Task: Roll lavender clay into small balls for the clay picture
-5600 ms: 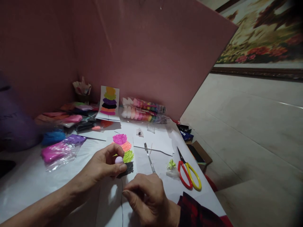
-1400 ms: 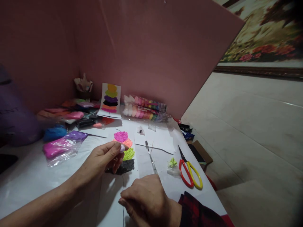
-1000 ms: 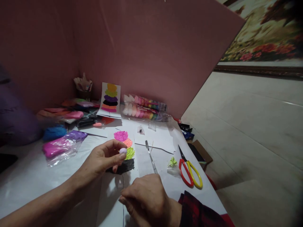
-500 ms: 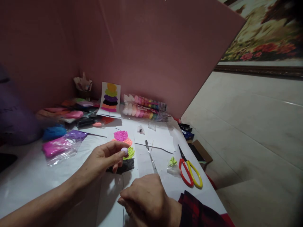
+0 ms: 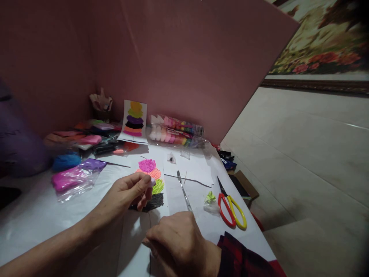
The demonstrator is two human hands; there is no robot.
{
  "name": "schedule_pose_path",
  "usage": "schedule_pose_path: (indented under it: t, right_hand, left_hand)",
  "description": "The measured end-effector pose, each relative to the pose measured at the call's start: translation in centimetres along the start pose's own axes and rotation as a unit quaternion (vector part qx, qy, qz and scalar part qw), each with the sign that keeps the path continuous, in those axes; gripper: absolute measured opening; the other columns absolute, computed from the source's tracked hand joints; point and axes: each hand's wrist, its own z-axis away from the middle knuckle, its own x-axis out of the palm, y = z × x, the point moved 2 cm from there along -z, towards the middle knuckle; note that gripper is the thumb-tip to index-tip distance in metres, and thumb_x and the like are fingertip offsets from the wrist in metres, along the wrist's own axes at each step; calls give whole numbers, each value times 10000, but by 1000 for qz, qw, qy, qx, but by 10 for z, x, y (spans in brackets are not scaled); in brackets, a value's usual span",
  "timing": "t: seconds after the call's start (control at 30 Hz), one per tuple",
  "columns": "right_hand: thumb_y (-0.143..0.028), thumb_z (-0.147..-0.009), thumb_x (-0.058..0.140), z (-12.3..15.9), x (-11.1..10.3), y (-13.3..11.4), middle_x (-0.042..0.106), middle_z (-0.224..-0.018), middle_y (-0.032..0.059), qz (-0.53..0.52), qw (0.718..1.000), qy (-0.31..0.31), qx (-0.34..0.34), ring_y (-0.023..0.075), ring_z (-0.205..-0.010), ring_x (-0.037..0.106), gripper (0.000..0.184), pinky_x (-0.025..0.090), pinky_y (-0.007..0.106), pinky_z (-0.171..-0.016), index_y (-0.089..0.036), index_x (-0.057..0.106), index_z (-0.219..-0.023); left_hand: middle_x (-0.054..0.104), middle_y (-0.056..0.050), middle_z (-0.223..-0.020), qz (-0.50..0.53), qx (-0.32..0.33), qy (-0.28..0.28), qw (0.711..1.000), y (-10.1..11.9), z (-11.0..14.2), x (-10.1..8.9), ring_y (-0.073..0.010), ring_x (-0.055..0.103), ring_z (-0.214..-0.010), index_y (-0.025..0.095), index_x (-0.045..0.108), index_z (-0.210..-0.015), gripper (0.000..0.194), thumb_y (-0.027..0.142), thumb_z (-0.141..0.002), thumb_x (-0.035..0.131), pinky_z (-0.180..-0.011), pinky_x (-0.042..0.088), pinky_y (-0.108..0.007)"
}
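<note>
My left hand [image 5: 127, 194] is closed in a pinch on a small pale lilac clay ball [image 5: 152, 182], held just above a paper card [image 5: 152, 182] covered with ridged patches of magenta, orange, green and black clay. My right hand [image 5: 180, 246] rests low on the white paper with its fingers curled, and it grips a thin metal sculpting tool [image 5: 183, 192] that points away over the table. What the fingertips press on is hidden.
Red and yellow scissors [image 5: 232, 209] lie at the right beside a small green clay scrap in a bag [image 5: 210, 202]. Bags of pink and purple clay [image 5: 75, 177], a blue lump [image 5: 65, 161], a clay multipack [image 5: 173, 134] and a finished colour card [image 5: 134, 120] stand before the pink board [image 5: 184, 61].
My left thumb and fingers have kept rolling the lilac ball, which now shows less behind the fingertips. My right hand has shifted slightly left and lower on the paper.
</note>
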Motion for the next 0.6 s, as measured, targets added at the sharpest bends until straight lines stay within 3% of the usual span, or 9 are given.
schedule_pose_path:
  t: [0.1,0.2,0.3,0.43,0.6]
  right_hand:
    - [-214,-911,402,-1,-2,1,528,-527,-19,8,1000,2,24,111,-442,462,235,307,253,-421,-167,549,-733]
    - [-201,-898,436,-2,-5,8,590,-639,26,32,993,-17,114,130,-525,521,204,336,253,-475,-155,581,-762]
    - [-201,-887,465,-2,-6,16,621,-735,52,39,980,-38,190,145,-592,559,170,352,248,-512,-158,594,-785]
    - [-193,-874,473,-2,-5,18,621,-715,38,23,978,-37,206,138,-573,550,161,349,240,-521,-164,584,-760]
    - [-188,-862,482,-1,-4,15,620,-677,26,9,980,-28,197,128,-546,544,152,342,233,-509,-162,584,-752]
  left_hand:
    - [507,24,-598,0,-4,-1,1000,0,0,0,-99,417,-514,167,551,-660,390,505,-853,522,-485,331,-221]
    - [532,32,-654,21,-11,21,1000,-1,1,0,-90,430,-533,175,608,-811,271,446,-805,624,-505,348,-211]
    - [561,33,-703,31,-7,38,999,-1,0,-3,-80,438,-537,182,629,-945,303,377,-730,718,-516,357,-206]
    - [576,36,-708,33,-1,24,999,-4,-2,-7,-83,462,-525,185,612,-903,331,323,-654,781,-502,367,-211]
    - [527,49,-599,28,3,33,999,-4,-2,-6,-81,427,-485,180,569,-745,278,432,-754,684,-469,341,-205]
